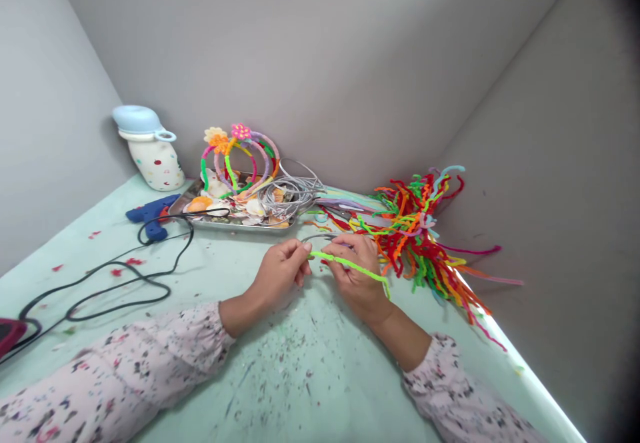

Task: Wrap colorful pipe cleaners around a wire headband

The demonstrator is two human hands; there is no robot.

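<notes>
A bright lime-green pipe cleaner [364, 272] runs between my two hands, its free end bent down over the back of my right hand. My left hand [284, 264] is closed, thumb and forefinger pinching the pipe cleaner's left end. The fingers of my right hand [357, 273] are closed around it farther along. A thin grey wire [316, 236] arches just behind my fingertips; whether it is held too is hidden. Beyond my hands, several headbands [240, 163] wrapped in coloured pipe cleaners, some with crocheted flowers, stand on a metal tray [240, 228].
Shells and a coil of grey wire [295, 193] fill the tray. A large heap of coloured pipe cleaners [415, 230] lies at the right. A blue glue gun [154, 216] with a black cable [167, 290] rests at the left, near a white bottle [155, 163]. Walls enclose the table.
</notes>
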